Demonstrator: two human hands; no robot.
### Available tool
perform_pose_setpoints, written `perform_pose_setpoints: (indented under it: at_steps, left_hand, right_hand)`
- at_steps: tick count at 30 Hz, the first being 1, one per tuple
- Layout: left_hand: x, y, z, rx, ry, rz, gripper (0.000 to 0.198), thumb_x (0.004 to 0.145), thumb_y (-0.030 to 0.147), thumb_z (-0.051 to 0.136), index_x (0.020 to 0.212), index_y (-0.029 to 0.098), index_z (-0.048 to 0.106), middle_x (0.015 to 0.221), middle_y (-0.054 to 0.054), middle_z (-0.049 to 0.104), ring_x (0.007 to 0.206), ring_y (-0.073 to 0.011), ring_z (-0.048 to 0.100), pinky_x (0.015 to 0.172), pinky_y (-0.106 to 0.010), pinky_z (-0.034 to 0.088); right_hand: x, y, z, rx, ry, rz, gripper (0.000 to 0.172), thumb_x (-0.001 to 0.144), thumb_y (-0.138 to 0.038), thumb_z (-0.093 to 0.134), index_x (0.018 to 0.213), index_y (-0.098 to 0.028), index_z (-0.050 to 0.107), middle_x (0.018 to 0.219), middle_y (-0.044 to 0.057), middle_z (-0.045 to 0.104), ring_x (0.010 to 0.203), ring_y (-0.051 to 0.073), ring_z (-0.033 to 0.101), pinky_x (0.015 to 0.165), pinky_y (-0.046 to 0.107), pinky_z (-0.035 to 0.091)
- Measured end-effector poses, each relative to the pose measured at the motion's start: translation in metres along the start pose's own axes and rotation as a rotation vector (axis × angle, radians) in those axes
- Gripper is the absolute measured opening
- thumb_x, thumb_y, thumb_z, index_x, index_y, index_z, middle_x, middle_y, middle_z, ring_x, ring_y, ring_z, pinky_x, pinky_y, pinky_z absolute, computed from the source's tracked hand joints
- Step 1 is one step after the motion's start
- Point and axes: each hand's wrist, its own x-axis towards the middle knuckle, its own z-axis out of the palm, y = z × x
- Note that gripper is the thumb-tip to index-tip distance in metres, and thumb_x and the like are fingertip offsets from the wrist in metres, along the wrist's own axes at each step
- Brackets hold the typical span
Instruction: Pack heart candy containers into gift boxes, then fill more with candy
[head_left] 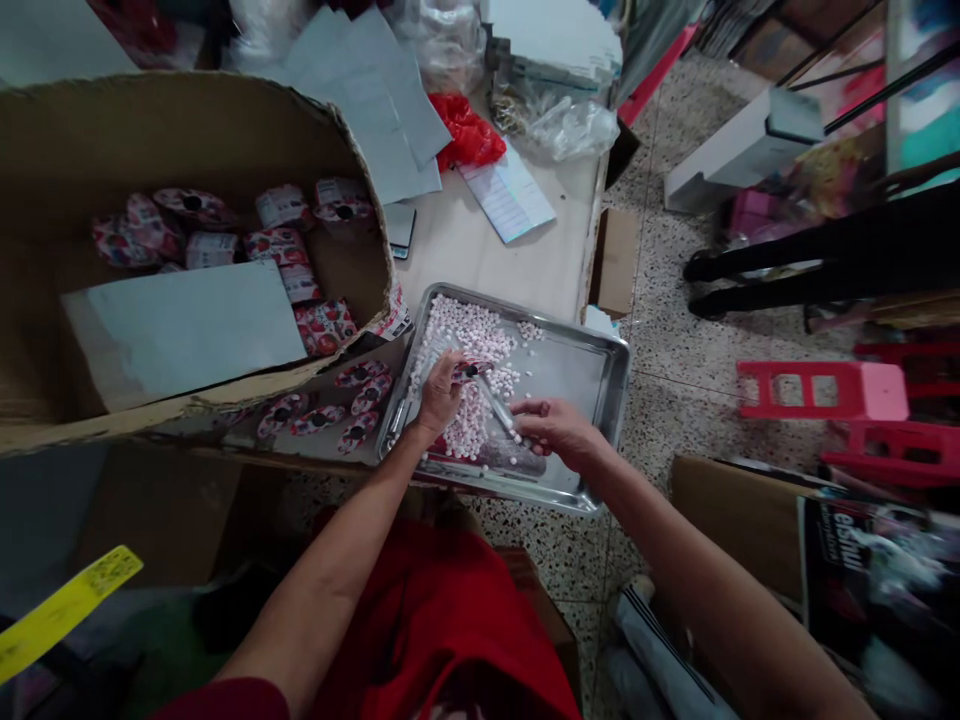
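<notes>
A metal tray (574, 365) holds many small whitish-pink pellets (469, 325), heaped mostly on its left side. Above them my left hand (440, 390) is closed around a small printed packet (472, 370) with a dark opening. My right hand (553, 430) grips a slim, pale, see-through tube (499, 403), whose far end points up and left at the packet. Whether the tube's tip enters the opening I cannot tell. Left of the tray, several similar printed packets (321, 419) lie on the table.
A large cardboard box (367, 180) at left holds more printed packets and a white board (187, 325). Papers (510, 195), a red plastic bag (469, 135) and clear bags (570, 125) lie toward the back. Red stools (825, 390) and a person's legs (795, 265) are at right.
</notes>
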Motion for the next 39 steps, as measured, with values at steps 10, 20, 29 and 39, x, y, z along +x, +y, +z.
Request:
perform_pose_setpoints:
  at_steps: [10,20,29,39]
  left_hand:
    - [-0.039,-0.013,0.032,-0.089,0.261,-0.181,0.041,0.093,0.042,0.064,0.133,0.032,0.057,0.148,-0.013,0.060,0.149,-0.0300,0.048,0.127,-0.053,0.038]
    - [-0.022,0.031,0.110,-0.288,0.275,-0.330,0.042,0.093,0.043,0.062,0.132,0.030,0.052,0.136,-0.017,0.065,0.126,-0.0288,0.066,0.112,-0.047,0.052]
    - [0.011,0.028,0.028,-0.213,0.185,-0.121,0.036,0.082,0.018,0.073,0.115,0.022,0.057,0.139,-0.011,0.063,0.133,-0.0242,0.060,0.119,-0.045,0.043]
    - [-0.003,0.021,0.008,-0.155,-0.004,-0.029,0.032,0.085,0.013,0.064,0.115,0.024,0.062,0.138,-0.009,0.068,0.150,-0.0255,0.046,0.126,-0.052,0.034]
  right_hand:
    - [0.076,0.169,-0.029,-0.843,0.730,-0.290,0.039,0.091,-0.022,0.045,0.120,-0.020,0.071,0.107,0.017,0.078,0.081,0.029,0.075,0.068,0.035,0.047]
    - [0.107,0.161,0.042,-0.270,0.598,-0.418,0.039,0.088,-0.041,0.048,0.114,-0.022,0.070,0.099,0.013,0.079,0.088,0.032,0.076,0.076,0.040,0.054]
    - [0.025,0.118,-0.021,-0.004,0.201,-0.445,0.040,0.071,-0.035,0.061,0.104,-0.017,0.073,0.064,-0.005,0.054,0.057,0.013,0.047,0.055,0.023,0.037]
    - [0.013,0.044,-0.013,-0.020,-0.045,-0.218,0.038,0.062,-0.031,0.070,0.097,-0.016,0.068,0.049,-0.011,0.051,0.036,0.006,0.039,0.040,0.020,0.030]
